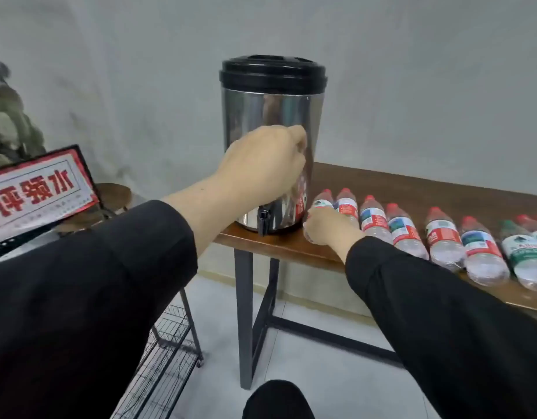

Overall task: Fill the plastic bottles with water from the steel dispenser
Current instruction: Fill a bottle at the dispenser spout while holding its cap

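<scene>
At the table's left end our right hand point(327, 226) curls round the nearest bottle point(323, 204), the first in the row and lying just beside the dispenser point(270, 140); its red cap points toward the wall. Our left hand point(261, 164) lies against the steel side of the dispenser with fingers bent round the curve, so we are holding the drum rather than anything loose. Below that hand the black tap point(263, 220) juts out over the table point(412, 189) edge, with open air under it down to the pale floor point(321, 373).

The dispenser stands right at the corner, its base close to both the front edge and the left edge, and its black lid point(273, 72) is on. To the right the other bottles point(442, 237) lie side by side, some touching, caps to the wall and bases reaching near the front edge; they take up most of the board on that side, leaving a bare strip behind them along the wall point(412, 86).

Under the corner the dark table leg point(244, 313) and a cross bar run close below the tap. Left of it sit a wire rack point(167, 358) low down, a red-bordered sign point(37, 192) leaning, and a round stool point(116, 195) behind. Our knee point(276, 400) shows at the bottom
</scene>
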The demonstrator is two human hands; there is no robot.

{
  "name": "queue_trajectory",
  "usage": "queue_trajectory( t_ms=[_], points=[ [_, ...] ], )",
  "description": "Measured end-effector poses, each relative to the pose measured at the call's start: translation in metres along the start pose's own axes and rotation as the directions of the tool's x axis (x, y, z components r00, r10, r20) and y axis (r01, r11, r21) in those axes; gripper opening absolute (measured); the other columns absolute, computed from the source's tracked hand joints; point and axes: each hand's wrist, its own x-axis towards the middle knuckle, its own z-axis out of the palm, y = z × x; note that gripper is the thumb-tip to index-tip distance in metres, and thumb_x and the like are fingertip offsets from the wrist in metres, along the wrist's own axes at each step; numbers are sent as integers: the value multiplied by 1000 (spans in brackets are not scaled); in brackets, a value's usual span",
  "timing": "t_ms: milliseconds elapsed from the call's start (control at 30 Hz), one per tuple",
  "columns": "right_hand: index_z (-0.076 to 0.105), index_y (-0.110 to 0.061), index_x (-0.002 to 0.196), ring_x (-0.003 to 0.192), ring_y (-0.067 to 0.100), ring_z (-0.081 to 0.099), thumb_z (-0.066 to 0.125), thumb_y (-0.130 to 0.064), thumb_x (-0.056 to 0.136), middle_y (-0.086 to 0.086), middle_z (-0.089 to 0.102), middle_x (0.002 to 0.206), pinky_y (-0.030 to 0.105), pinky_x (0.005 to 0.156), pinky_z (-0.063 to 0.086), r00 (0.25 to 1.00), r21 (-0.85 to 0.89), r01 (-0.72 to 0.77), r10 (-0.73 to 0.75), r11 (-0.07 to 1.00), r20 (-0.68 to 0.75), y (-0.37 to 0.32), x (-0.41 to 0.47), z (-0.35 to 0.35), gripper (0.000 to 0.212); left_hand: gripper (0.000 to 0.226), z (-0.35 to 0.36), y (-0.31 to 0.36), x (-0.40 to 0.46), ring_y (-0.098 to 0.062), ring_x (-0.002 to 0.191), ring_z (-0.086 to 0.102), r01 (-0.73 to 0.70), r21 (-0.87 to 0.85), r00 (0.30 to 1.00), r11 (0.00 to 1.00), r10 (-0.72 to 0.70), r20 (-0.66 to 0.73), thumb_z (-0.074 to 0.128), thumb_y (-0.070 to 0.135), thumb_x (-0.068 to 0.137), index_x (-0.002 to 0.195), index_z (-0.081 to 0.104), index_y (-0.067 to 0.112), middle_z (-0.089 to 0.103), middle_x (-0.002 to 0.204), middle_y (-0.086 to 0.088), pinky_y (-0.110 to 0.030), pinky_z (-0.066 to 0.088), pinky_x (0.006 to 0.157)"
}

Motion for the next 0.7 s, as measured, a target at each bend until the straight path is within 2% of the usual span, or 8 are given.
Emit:
queue_trajectory(
  t_ms=[67, 167, 233, 367, 467, 533, 600, 700],
  points=[
    [51, -7, 141, 128, 39, 54, 40, -31, 107, 15, 54, 142, 47, 105, 46, 996, 73, -45, 51, 996, -76, -3, -2, 8, 42, 28, 1, -14, -4, -29, 98, 62, 15, -3, 1000, 1000, -15, 7, 43, 19, 101, 120, 62, 19, 68, 106, -3, -47, 57, 82],
    [45, -11, 143, 124, 36, 58, 54, -43, 101, 16, 48, 145, 41, 98, 51, 958, 188, -71, 120, 980, -260, -4, 1, 22, 54, 30, 3, -29, -13, -28, 99, 62, 46, 3, 999, 999, -46, 15, 42, 21, 101, 122, 63, 22, 68, 112, -2, -46, 56, 83],
    [42, -12, 144, 124, 36, 59, 62, -45, 96, 18, 44, 148, 39, 96, 52, 953, 241, -91, 155, 966, -262, -4, 2, 25, 62, 30, 5, -34, -15, -25, 99, 62, 55, -7, 998, 998, -55, 24, 42, 20, 101, 122, 64, 22, 68, 114, 0, -45, 57, 82],
    [34, -12, 146, 118, 34, 63, 67, -43, 93, 15, 57, 136, 36, 91, 55, 950, 345, -166, 244, 924, -196, 0, 4, 20, 69, 31, 8, -38, -19, -23, 101, 60, 93, -10, 995, 996, -92, 41, 42, 18, 101, 122, 65, 23, 67, 117, 1, -44, 56, 84],
    [18, -11, 156, 122, 32, 61, 63, -46, 94, 12, 55, 140, 34, 93, 53, 958, 433, -233, 283, 871, -54, 5, 6, 14, 84, 33, 5, -38, -21, -23, 102, 59, 117, -13, 992, 993, -116, 50, 42, 18, 101, 124, 65, 24, 67, 119, 2, -44, 54, 86],
    [9, -13, 159, 121, 31, 60, 61, -51, 94, 10, 52, 142, 33, 96, 54, 947, 518, -299, 318, 801, 55, 9, 4, 11, 92, 33, 1, -34, -24, -23, 101, 59, 137, -21, 989, 990, -135, 64, 42, 19, 102, 125, 65, 24, 67, 121, 2, -42, 54, 86],
    [11, -15, 159, 118, 30, 60, 61, -54, 92, 9, 51, 140, 33, 95, 55, 931, 607, -346, 343, 715, 127, 13, 0, 7, 93, 34, -5, -28, -27, -22, 97, 58, 150, -13, 987, 989, -149, 65, 42, 19, 102, 126, 64, 25, 67, 121, 2, -38, 53, 83],
    [16, -17, 158, 104, 25, 62, 60, -56, 93, 10, 53, 134, 29, 74, 53, 907, 763, -377, 375, 525, 191, 20, -13, 2, 87, 35, -14, -16, -33, -20, 84, 54, 165, -20, 985, 986, -163, 57, 41, 18, 102, 127, 64, 25, 66, 111, 3, -33, 47, 73]
  ],
)
